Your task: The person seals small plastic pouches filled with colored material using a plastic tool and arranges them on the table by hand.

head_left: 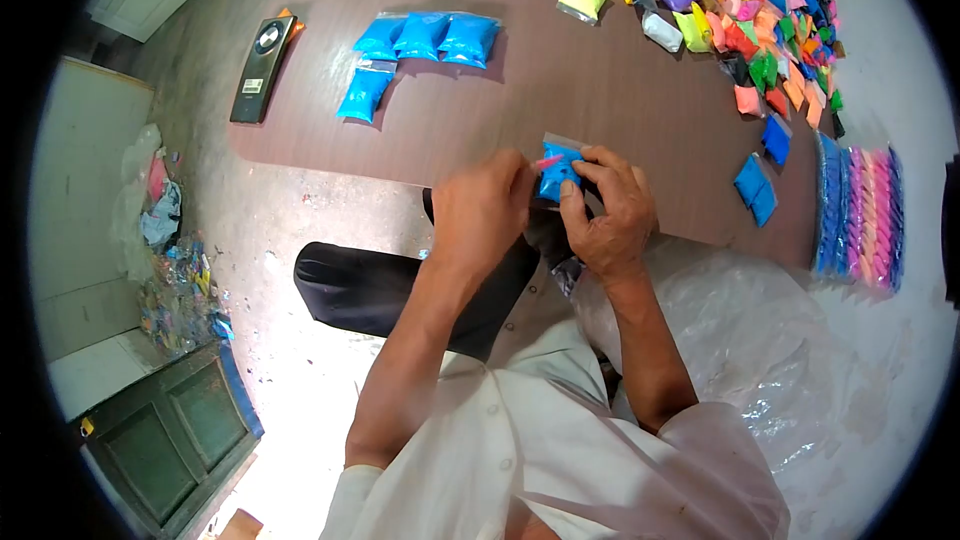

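Near the front edge of the brown table, a small blue packet is held between both hands. My right hand grips its right side, thumb in front and fingers curled over the top. My left hand is closed at the packet's left side, pinching a small pink item whose tip lies against the blue surface. What exactly the pink item is cannot be made out. Further back, three blue packets lie in a row, with another blue packet just below them.
A phone lies at the table's left. Many colourful packets are heaped at the back right. Two blue packets lie near the right edge, beside bundled strips. Clear plastic sheeting hangs below the table's front edge.
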A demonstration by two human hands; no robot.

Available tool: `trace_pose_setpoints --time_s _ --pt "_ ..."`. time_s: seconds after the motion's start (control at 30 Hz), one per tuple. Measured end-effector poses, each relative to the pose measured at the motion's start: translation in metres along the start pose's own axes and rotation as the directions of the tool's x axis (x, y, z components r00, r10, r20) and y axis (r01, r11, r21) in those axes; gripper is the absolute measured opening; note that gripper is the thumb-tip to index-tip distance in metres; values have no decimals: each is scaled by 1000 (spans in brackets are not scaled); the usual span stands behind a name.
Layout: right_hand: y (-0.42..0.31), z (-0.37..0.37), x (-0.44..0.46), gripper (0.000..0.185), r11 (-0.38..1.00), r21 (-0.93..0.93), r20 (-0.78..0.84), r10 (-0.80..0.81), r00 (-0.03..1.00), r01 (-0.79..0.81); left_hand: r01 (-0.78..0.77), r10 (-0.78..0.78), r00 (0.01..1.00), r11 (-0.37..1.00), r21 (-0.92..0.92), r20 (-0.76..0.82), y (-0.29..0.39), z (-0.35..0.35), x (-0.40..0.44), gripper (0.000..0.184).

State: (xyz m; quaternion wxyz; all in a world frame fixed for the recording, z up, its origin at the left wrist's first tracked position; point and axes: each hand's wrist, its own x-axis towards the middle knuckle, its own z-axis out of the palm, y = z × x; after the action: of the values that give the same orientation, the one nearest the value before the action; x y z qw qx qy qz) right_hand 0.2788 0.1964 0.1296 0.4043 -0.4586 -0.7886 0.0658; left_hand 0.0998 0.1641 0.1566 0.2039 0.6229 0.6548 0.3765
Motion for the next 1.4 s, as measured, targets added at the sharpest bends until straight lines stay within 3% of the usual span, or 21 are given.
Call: trace_pose_setpoints --time_s 0.1,0.2,0.27,0.3,0.4,0.47,0.57,0.7,0.8,0.97,1.03,1.07,1.17,1.3,1.4 --pt "-1 -2 1 27 1000 -2 16 7 1000 -7 -22 29 996 995 92 -85 -12 0 9 16" --pt "-5 -2 3 28 999 -39 5 -17 1000 17 -54 56 994 998 19 -93 -7 -8 7 15" --pt "-6 -2 1 28 999 -33 18 -5 1000 6 90 -88 996 981 -174 19 6 -13 -4 16" --pt "-7 -2 1 27 1000 -29 29 3 1000 -2 91 -89 996 981 -174 17 4 -12 -7 16" --pt "-5 -6 3 25 999 -30 43 -43 998 44 85 -86 996 992 -93 2 -5 -5 -11 19" --pt "-3 -8 1 25 998 -22 52 -54 997 55 53 -48 996 996 68 -71 -10 -7 -8 16" --pt "-3 -7 1 25 998 -4 55 -56 997 57 -4 -3 990 999 -53 -138 1 -14 -12 17" --pt "-3 -5 -1 25 999 -18 48 -49 998 50 -124 113 984 989 -74 -134 6 -1 -30 15" --pt "-3 -5 -1 23 998 -18 24 -63 998 64 -93 114 966 990 103 -231 -8 2 -30 13" --pt "-5 -3 1 20 998 -20 14 -52 999 52 -49 83 956 991 128 -280 -15 -10 -26 11" --pt "-6 -4 0 19 999 -19 12 -46 999 47 -214 209 928 977 18 -308 -7 3 -32 16" --pt "-6 -4 0 19 999 -16 8 -46 999 46 -254 259 925 966 55 -280 -4 9 -36 19" --pt "-5 -3 1 18 998 -18 -5 -59 998 59 -224 250 938 966 131 -239 -18 14 -36 20" --pt "-6 -3 0 17 999 -15 -10 -47 999 47 -114 169 926 978 176 -339 -28 -3 -29 20" --pt "-6 -2 0 16 999 -18 -31 -51 998 50 -224 270 908 959 175 -320 -18 6 -38 20"
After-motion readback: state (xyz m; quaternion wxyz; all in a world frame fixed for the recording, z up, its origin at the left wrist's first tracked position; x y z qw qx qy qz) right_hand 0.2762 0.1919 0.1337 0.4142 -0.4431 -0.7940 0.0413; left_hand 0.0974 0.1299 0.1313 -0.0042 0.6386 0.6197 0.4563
